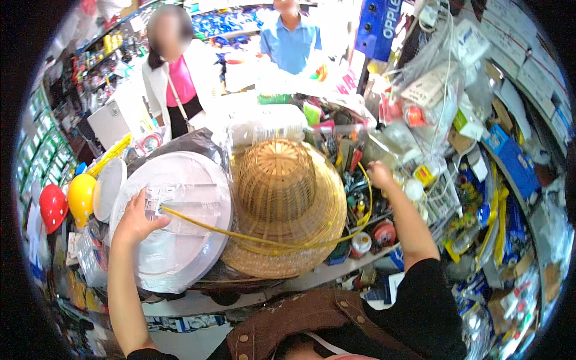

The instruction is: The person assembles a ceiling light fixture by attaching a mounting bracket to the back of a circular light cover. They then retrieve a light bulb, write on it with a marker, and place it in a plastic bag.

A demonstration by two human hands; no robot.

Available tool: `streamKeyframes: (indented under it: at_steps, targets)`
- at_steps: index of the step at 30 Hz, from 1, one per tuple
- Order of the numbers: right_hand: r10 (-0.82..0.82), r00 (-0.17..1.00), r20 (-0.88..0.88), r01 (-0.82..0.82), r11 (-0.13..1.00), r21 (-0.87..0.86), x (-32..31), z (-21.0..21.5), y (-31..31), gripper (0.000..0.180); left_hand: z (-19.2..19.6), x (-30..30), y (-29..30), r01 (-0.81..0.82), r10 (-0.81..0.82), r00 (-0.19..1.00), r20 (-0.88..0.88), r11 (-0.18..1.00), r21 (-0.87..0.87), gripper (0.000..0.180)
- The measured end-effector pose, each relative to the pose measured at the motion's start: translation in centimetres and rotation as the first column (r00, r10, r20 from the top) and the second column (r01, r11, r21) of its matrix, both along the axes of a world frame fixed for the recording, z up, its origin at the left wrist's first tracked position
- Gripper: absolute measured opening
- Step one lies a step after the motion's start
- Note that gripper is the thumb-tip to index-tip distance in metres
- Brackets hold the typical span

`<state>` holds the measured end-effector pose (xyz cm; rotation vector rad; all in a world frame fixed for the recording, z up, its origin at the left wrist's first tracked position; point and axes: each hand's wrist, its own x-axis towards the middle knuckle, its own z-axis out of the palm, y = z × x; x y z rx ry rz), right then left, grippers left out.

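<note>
While the left hand [141, 217] spreads wide on a white disc [180, 261] and the right hand [380, 176] curls, its hold unclear, beside the yellow cable [207, 225] crossing a woven bamboo hat [277, 180], mixed hardware [348, 201] crowds the shop counter [171, 308], a red hard hat [53, 207] and yellow hard hat [82, 198] leftward, two people [292, 45] beyond.

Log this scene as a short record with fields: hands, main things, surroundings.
Left hand: the left hand is over a large white disc, fingers spread; grip unclear
Right hand: the right hand is curled, near the yellow cord; contact unclear
Cord: curves from beside the left hand across a woven hat toward the right hand
Far left: red helmet, yellow helmet
Beyond: person in pink top, person in blue shirt
</note>
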<state>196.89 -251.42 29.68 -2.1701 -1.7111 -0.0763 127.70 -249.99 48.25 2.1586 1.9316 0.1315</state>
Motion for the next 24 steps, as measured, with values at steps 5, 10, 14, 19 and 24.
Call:
streamKeyframes:
  at_steps: [5,10,14,19,24]
  targets:
    - [0.007,1.0,-0.01,-0.008,0.994,-0.111,-1.0,-3.5,6.0,0.044,-1.6,-1.4,0.0,-0.05,0.05,0.996,0.08,0.999,-0.001,0.108]
    - [-0.001,0.979,-0.203,0.047,0.975,0.218,2.6,-5.1,7.8,0.02,-3.0,-1.2,-0.4,-0.116,0.12,0.993,-0.005,0.968,0.221,0.099]
    - [0.081,0.942,-0.325,-0.002,0.972,0.236,0.9,2.5,2.8,0.022,-5.5,-4.9,-13.4,-0.563,0.143,0.805,0.576,0.49,0.665,0.062]
    - [0.226,0.682,-0.695,0.022,0.944,0.328,0.6,12.2,-5.2,0.027,-12.6,-0.7,-19.0,-0.736,0.024,-0.105,0.994,0.671,-0.094,0.054]
    - [0.438,0.523,-0.731,0.108,0.817,0.567,-2.1,23.0,-10.4,0.023,-10.9,2.2,-18.4,-0.651,0.18,-0.247,0.952,0.697,-0.3,0.057]
